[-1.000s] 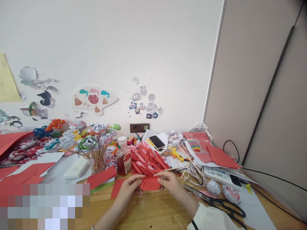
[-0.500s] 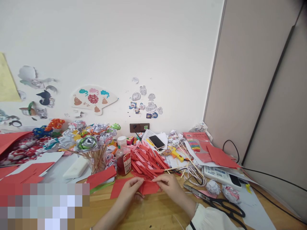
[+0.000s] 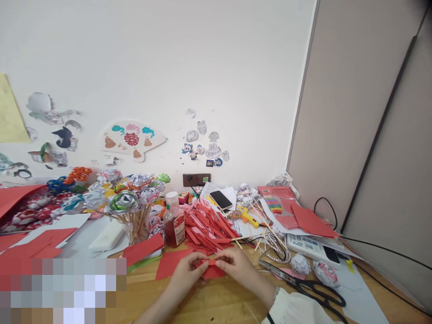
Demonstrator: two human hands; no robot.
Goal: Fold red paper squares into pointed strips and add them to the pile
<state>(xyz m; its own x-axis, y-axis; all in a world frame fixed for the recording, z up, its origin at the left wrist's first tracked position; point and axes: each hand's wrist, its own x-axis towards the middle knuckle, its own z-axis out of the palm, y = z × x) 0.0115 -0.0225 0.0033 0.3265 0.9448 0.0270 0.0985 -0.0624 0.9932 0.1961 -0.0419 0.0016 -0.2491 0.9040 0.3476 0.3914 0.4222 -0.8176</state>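
Note:
Between my two hands is a piece of red paper [image 3: 213,270], its upper edge folded over into a narrow strip. My left hand [image 3: 189,270] pinches the left end of that fold between thumb and fingers. At the other end my right hand [image 3: 235,265] pinches it the same way. Another red sheet [image 3: 165,264] lies flat on the wooden table [image 3: 189,303], partly under my left hand. Just beyond my fingers is a heap of folded red and pink paper strips [image 3: 209,225].
A bottle of red liquid [image 3: 173,222] stands left of the heap. Black-handled scissors [image 3: 313,288] and crumpled paper balls [image 3: 299,264] lie to the right. Farther back are a phone [image 3: 221,200] and a yellow glue gun [image 3: 249,217]. Paper flowers on sticks [image 3: 123,201] fill a cup at left.
The paper's upper edge has been turned over into a folded strip. My fingers have shifted slightly and the thumbs now press along the fold.

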